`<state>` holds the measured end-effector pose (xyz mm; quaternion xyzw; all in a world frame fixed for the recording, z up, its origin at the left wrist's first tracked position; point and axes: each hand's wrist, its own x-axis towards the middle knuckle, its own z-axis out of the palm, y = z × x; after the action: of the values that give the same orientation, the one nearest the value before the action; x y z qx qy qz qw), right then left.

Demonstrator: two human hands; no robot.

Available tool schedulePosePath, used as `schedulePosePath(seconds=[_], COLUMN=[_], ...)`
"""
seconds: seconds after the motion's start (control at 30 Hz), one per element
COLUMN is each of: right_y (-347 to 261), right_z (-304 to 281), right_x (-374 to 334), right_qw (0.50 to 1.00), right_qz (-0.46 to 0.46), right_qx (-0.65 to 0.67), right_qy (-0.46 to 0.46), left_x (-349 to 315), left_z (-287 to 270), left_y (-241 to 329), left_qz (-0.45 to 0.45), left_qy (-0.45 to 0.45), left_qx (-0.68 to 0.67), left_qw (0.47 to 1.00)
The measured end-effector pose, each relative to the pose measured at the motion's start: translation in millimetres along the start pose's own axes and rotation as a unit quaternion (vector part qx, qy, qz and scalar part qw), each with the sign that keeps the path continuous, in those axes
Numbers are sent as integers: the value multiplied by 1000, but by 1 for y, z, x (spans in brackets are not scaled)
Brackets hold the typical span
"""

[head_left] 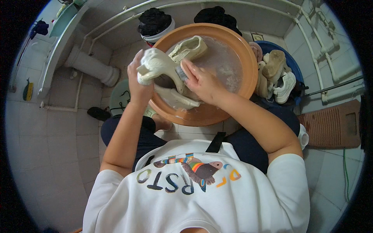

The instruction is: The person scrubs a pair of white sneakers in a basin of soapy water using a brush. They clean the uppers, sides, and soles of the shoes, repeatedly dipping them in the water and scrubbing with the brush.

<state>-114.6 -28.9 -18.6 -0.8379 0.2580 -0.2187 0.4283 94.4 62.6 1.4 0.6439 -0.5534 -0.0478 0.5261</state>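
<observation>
My left hand (136, 83) grips a wet cream shoe (157, 64) with white foam on it, raised over an orange basin (249, 66). Closed around a small grey scrubbing brush (181, 73), my right hand (204, 83) presses it against the shoe's edge. The brush is mostly hidden by the fingers. Cloudy, sudsy water (223, 58) fills the basin. A second cream shoe (189, 48) lies at its far side, partly in the water. Another cream piece (176, 99), perhaps part of a shoe, is at the near side below my hands.
Right of the basin, a blue tub (293, 66) holds several shoes. Two dark bundles stand behind, one in a white container (157, 35). A brown washboard (332, 124) leans at the right. A pale green basin (118, 97) and a dark slipper (99, 113) are at left. White pipes (311, 58) line the walls.
</observation>
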Motion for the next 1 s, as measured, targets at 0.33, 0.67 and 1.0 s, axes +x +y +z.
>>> schedulePosePath(seconds=[0.33, 0.67, 1.0], right_y=[74, 13, 24], right_z=[-15, 13, 20], right_x=[24, -12, 4], right_qw=[966, 937, 953], right_qz=[159, -19, 54], right_qx=[-197, -281, -234], right_qy=[-46, -204, -185], left_x=[-92, -106, -83], left_z=[37, 10, 12], left_y=[-7, -27, -25], left_qz=[-74, -252, -239], left_qy=[-5, -195, -281], left_qx=[210, 46, 154], left_qw=[975, 947, 917])
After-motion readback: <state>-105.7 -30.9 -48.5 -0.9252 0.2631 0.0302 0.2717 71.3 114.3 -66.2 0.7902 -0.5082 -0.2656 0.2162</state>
